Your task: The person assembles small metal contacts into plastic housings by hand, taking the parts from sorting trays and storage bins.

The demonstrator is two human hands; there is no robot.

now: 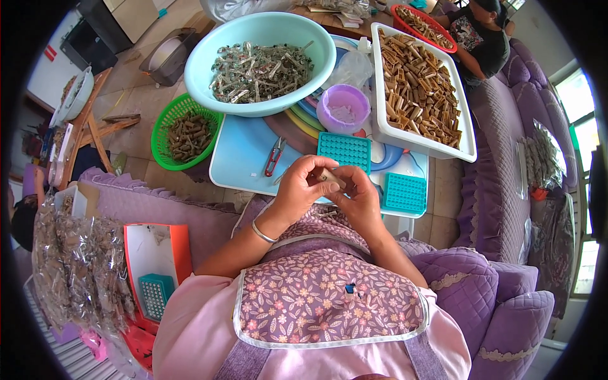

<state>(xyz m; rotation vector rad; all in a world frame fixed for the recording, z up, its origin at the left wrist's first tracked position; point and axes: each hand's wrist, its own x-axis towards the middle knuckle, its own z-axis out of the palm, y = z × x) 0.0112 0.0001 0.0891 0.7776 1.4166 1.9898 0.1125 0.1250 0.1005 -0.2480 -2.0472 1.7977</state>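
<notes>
In front of my apron, my left hand (301, 185) and my right hand (358, 195) come together with fingers closed on a small light-brown tube-like piece (333, 178). Fingertips cover part of the piece, so its full shape is hidden. Just beyond my hands, a teal pitted tray (345, 149) lies on the small table (237, 166); a second teal tray (405, 194) is to the right. Red-handled snips (274, 157) rest left of the first tray. Behind it stands a purple tub (344, 109) with whitish bits inside.
A light-blue basin (197, 69) of clear-and-metallic pieces and a white bin (470, 136) of brown pieces stand at the table's back. A green basket (158, 130) sits left. Bagged pieces (82, 266) lie near left. A person (484, 38) sits at far right beside a red basket (400, 11).
</notes>
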